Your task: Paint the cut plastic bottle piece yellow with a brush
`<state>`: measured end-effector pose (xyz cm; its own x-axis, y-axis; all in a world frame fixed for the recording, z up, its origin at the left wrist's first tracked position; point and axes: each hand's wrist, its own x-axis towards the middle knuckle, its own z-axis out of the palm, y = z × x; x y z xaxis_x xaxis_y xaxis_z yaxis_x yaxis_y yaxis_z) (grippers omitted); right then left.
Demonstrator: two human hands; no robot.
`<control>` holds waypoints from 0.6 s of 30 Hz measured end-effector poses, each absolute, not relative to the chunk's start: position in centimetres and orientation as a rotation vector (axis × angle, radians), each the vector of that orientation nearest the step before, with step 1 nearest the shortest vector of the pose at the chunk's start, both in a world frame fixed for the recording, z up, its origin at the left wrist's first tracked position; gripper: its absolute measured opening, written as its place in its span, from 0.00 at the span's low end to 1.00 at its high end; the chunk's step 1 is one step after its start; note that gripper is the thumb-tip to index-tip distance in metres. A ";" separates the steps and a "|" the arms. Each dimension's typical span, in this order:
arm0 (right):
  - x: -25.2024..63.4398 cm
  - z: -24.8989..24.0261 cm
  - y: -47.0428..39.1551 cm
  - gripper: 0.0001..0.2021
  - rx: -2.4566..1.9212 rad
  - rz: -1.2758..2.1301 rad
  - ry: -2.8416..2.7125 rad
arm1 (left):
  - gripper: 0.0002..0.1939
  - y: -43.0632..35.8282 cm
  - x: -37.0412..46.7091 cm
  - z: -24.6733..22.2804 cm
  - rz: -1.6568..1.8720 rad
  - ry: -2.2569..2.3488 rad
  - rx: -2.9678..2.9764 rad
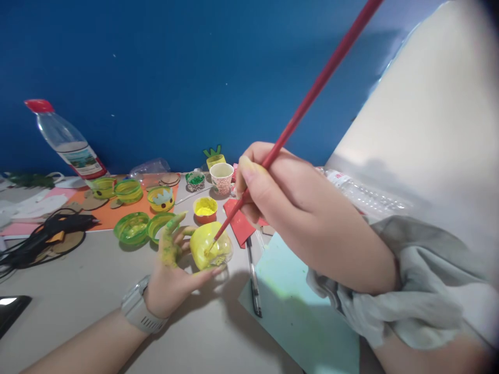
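My left hand (173, 265), its fingers smeared green and yellow, holds a clear cup-like piece (200, 244) coated with yellow paint, tilted above the table. My right hand (273, 192) is closed round a long red paintbrush (298, 117). The brush tip touches the yellow surface of the piece. Just behind it stands a small red cup (205, 210) with yellow paint inside. Two green painted clear bowls, one of them a green bowl (132, 228), lie to the left of my left hand.
Painted cups and an orange sheet (109, 213) are at the back left, beside a tilted bottle (70, 143) and black cables (47, 234). A pen (254, 280) lies by a pale blue sheet (296, 306). Paper cup (222, 178) and clear bottle (362, 195) stand or lie behind.
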<state>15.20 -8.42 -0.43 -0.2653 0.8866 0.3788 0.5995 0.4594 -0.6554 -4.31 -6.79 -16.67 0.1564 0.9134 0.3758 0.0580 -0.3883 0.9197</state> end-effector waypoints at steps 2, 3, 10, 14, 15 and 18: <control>15.3 -0.4 -8.4 0.15 -1.240 0.475 -1.997 | 0.44 -6.9 -4.3 -16.6 1.344 0.958 1.623; 15.3 -0.4 -8.3 0.16 -1.248 0.456 -1.997 | 0.44 -6.9 -4.3 -16.5 1.347 0.962 1.618; 15.6 -0.7 -8.1 0.19 -1.207 0.237 -1.959 | 0.46 -6.7 -4.4 -16.8 1.365 0.954 1.639; 15.8 -0.8 -8.2 0.20 -1.192 0.116 -1.973 | 0.46 -6.7 -4.6 -17.0 1.358 0.941 1.665; 15.9 -0.8 -8.2 0.20 -1.198 0.091 -1.967 | 0.46 -6.7 -4.6 -17.1 1.357 0.943 1.667; 15.8 -0.9 -8.4 0.19 -1.203 0.155 -1.912 | 0.45 -6.6 -4.7 -17.2 1.355 0.966 1.671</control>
